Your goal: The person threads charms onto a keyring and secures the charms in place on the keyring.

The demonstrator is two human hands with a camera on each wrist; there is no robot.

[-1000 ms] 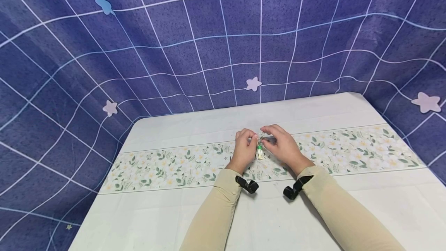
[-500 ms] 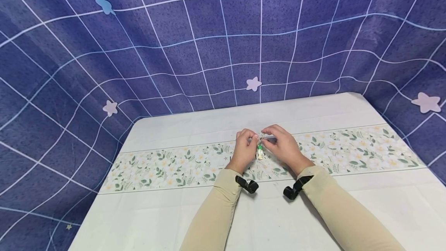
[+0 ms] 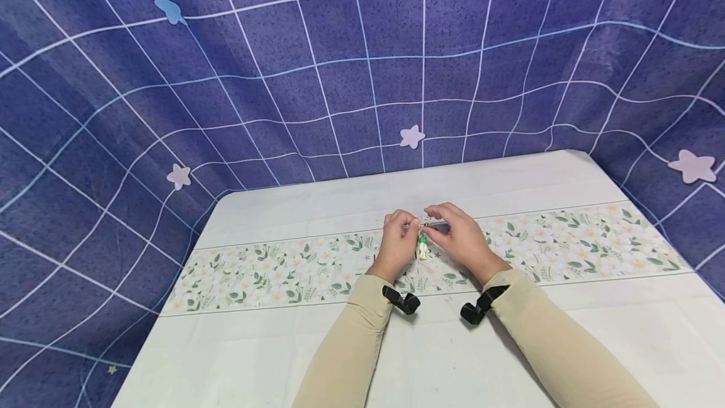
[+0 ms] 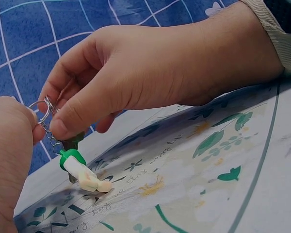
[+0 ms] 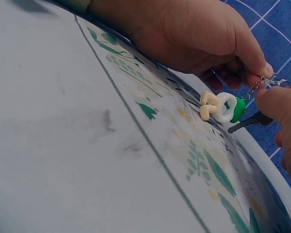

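In the head view both hands meet over the table's floral band. My left hand (image 3: 398, 243) pinches a metal key ring (image 4: 47, 108) between thumb and finger. From the ring, a short chain (image 4: 52, 139) carries a small figure charm (image 5: 222, 108) in green, white and cream, which hangs just above the tabletop. My right hand (image 3: 466, 239) pinches a key (image 5: 254, 121) with a dark head, beside the ring. The key's blade points down past the charm. In the left wrist view the right thumb covers part of the key; its exact join to the ring is hidden.
The white table (image 3: 249, 357) carries a floral printed band (image 3: 272, 272) with lettering under the hands. Behind and at both sides hangs a blue grid-patterned curtain (image 3: 317, 99) with stars. Black straps (image 3: 401, 300) sit at both wrists.
Both hands stay in nearly the same place. The right fingers shift very slightly at the ring, and the charm keeps hanging below.
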